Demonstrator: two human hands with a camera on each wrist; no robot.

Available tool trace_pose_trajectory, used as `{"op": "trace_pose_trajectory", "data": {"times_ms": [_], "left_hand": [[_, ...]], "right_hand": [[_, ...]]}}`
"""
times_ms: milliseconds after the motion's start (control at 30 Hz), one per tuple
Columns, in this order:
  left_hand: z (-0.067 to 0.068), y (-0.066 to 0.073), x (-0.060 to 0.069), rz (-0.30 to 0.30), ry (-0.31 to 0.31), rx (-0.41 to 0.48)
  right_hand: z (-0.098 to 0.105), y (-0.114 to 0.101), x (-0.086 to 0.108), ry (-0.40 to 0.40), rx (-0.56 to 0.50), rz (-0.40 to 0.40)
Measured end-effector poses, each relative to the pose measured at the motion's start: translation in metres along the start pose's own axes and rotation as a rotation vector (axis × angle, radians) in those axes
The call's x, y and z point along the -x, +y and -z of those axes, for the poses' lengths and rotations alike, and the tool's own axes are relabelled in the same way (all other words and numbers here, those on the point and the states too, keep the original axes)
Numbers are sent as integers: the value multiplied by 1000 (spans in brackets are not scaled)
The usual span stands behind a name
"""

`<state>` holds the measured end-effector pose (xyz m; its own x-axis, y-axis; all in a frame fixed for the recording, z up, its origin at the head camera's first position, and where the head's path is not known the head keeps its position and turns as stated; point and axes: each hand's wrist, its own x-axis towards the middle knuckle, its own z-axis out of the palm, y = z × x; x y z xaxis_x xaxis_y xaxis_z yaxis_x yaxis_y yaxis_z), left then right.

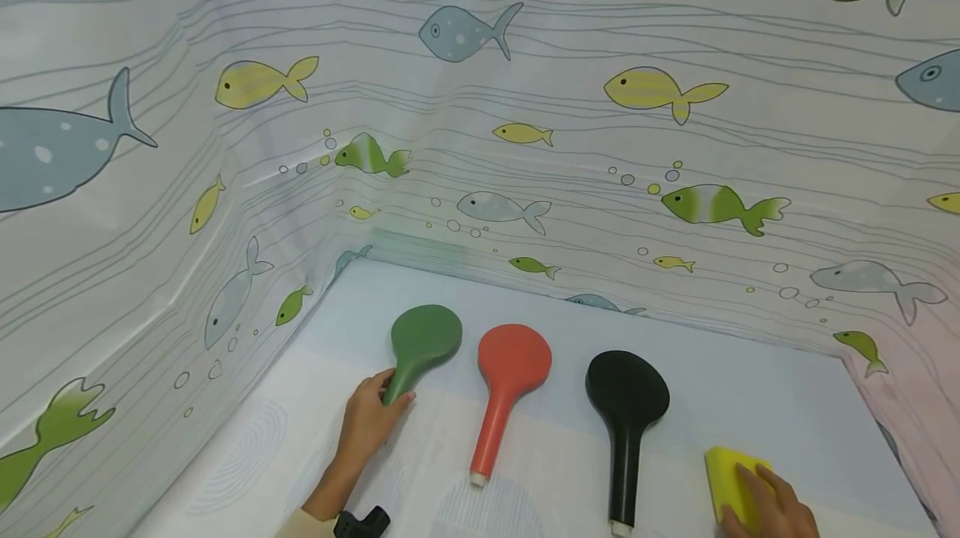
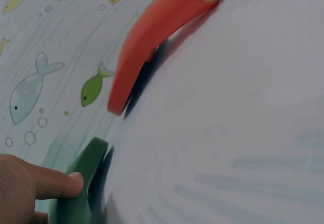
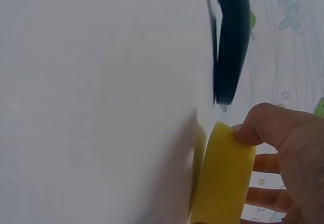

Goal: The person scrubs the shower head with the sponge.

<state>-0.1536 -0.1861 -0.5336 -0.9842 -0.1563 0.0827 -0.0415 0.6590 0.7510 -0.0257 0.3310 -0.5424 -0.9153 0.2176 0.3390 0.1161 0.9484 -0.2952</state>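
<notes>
My left hand (image 1: 367,419) grips a green handheld shower head (image 1: 427,334) by its handle, at the left of the white surface. In the left wrist view the thumb lies along the green shower head (image 2: 76,209). A yellow sponge (image 1: 726,480) is held in my right hand (image 1: 772,509) at the lower right. The right wrist view shows thumb and fingers on opposite sides of the sponge (image 3: 225,178), close over the surface. Between the hands lie a red shower head (image 1: 515,359) and a black shower head (image 1: 627,388), both with pale handle ends.
A white tabletop (image 1: 720,388) carries all these things. Behind and at the left rises a sheet (image 1: 570,179) printed with fish and wavy lines. Pinkish sheeting (image 1: 911,404) borders the right edge. A black strap (image 1: 362,523) circles the left wrist.
</notes>
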Motion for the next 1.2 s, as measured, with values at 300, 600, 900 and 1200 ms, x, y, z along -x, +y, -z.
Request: {"op": "trace_pose_trajectory", "data": {"times_ms": [300,600,900,1200], "left_hand": [[-2,-1,1,-13,58,22],[-3,4,3,-35,79,63],[2,24,7,-89,68,71],[0,45,14,-162,38,111]], "right_hand": [[1,-1,0,17,-26,4],[2,-6,0,23,-17,-16],[8,-15,-11,-196,62,-202],[24,-35,-18,-48,17,-51]]}}
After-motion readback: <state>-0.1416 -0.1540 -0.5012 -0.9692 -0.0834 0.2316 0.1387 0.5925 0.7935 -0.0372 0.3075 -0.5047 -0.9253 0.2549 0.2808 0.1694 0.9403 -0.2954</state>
